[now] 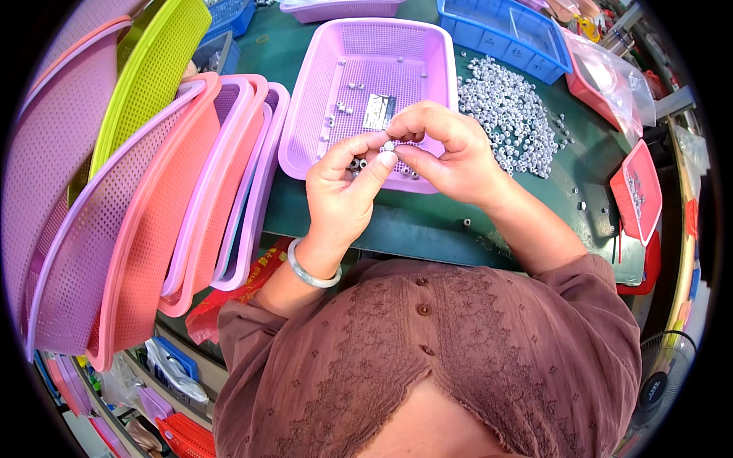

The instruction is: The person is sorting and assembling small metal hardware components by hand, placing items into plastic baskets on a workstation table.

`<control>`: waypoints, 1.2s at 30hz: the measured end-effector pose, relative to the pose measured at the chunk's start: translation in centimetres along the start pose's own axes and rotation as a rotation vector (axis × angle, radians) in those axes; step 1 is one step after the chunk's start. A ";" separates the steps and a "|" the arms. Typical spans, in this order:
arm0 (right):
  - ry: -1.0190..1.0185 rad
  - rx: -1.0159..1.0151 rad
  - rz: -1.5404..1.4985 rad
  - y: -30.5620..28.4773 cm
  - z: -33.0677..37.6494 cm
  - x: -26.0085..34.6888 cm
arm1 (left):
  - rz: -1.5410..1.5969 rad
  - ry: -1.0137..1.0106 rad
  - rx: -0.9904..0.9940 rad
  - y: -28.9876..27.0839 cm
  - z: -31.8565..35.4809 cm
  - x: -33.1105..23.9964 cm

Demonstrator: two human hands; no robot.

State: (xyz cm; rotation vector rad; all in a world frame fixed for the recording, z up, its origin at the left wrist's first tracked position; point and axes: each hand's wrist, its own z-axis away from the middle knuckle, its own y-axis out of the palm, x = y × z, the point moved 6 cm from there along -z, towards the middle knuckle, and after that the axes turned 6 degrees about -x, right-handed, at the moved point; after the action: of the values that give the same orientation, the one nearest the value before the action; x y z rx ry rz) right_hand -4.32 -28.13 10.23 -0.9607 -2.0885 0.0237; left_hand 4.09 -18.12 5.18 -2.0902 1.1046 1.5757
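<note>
Over the near end of a lilac perforated basket [314, 91], my two hands meet at the fingertips. My left hand [347, 183], with a pale bangle [309, 276] at its wrist, pinches a small grey metal part [388, 146] between thumb and index finger. From the other side, my right hand [450, 149] comes up to it with thumb and index finger closed; what is between them is too small to make out. Several similar grey parts [345, 110] lie scattered in the basket, along with a small black-and-white label [379, 112]. My fingers hide some parts beneath them.
A heap of small grey parts [508, 114] lies on the green table [412, 217], right of the basket. Blue bins [504, 34] stand behind it. A pink tray [637, 195] sits at the right edge. Nested coloured baskets [164, 206] crowd the left side.
</note>
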 end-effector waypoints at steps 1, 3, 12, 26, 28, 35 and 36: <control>-0.003 -0.002 0.012 0.0 0.0 0.0 | 0.018 -0.010 -0.002 0.0 0.0 0.0; -0.003 -0.002 0.028 0.0 0.1 0.0 | 0.042 -0.051 -0.026 0.0 0.1 0.0; 0.007 0.075 0.354 -1.9 -1.8 -2.8 | 0.430 -0.434 -0.032 -0.2 0.5 1.0; 0.174 0.984 1.121 3.5 -2.0 -13.3 | 0.921 -0.842 -0.084 -0.2 1.2 1.8; 0.165 0.976 1.055 3.9 -2.1 -13.2 | 0.839 -0.838 -0.110 -0.6 1.3 1.8; 0.312 0.568 0.062 1.9 -3.5 -6.9 | 0.506 -0.764 -0.123 -1.1 0.9 1.4; 0.312 0.490 -0.046 1.6 -3.4 -5.8 | 0.492 -0.765 -0.118 -1.0 0.8 1.4</control>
State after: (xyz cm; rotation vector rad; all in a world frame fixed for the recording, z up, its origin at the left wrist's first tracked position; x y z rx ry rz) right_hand 1.16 -31.72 8.13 -0.5749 -1.7014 0.3263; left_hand 4.40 -17.54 3.48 -1.0825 1.2709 2.4111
